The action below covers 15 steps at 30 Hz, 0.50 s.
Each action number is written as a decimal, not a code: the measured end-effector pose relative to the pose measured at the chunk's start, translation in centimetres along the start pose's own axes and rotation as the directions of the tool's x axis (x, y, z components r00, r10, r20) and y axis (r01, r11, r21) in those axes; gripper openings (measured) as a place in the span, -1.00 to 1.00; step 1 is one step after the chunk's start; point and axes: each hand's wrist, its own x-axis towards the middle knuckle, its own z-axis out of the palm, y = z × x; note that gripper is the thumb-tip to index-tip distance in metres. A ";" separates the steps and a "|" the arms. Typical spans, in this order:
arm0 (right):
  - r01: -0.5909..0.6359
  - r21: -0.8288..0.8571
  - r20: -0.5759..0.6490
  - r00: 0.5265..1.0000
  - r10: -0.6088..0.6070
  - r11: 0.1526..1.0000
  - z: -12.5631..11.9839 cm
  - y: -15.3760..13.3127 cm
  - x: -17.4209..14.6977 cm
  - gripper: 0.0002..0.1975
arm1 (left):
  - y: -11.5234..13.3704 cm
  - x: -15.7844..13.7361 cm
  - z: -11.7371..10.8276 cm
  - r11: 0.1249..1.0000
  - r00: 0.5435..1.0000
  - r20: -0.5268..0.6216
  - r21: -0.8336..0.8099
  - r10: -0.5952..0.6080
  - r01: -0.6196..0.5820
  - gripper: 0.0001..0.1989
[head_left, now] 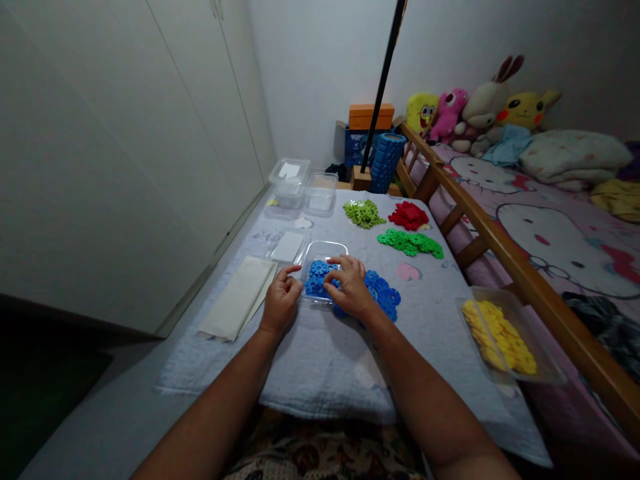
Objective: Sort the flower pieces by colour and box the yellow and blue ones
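A clear plastic container [325, 248] stands mid-table with blue snowflake-shaped plastic discs [316, 283] inside. My left hand [283, 299] is at its left side, thumb and index finger apart, the fingertips at or close to the wall. Over the container's right part, my right hand [350, 287] has its thumb and index finger curved apart, with no disc clearly visible between them. Its other fingers are partly hidden. More blue discs [384, 293] lie in a pile on the cloth, partly covered by my right hand and wrist.
Piles of lime discs [364, 213], red discs [409, 216] and green discs [411, 243] lie farther back. A container of yellow discs [500, 337] stands at right by the wooden bed rail [480, 230]. Folded paper [237, 300], a clear lid [289, 247] and stacked containers [290, 180] are leftward.
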 end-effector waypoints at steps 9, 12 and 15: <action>-0.086 0.000 -0.150 0.985 0.085 0.996 -1.7 1.9 0.4 -0.82 | -0.2 0.1 -0.1 1.000 1.000 0.011 -0.006 0.010 -0.010 -0.62; -0.177 -0.008 -0.219 0.961 0.171 0.984 -3.2 3.8 0.5 -0.80 | -0.3 0.1 -0.1 1.000 1.000 0.010 -0.003 0.009 -0.009 -0.61; -0.277 -0.048 -0.208 0.943 0.261 0.960 -4.3 5.6 0.3 -0.80 | -0.4 0.1 -0.1 1.000 1.000 0.010 -0.003 0.019 -0.019 -0.62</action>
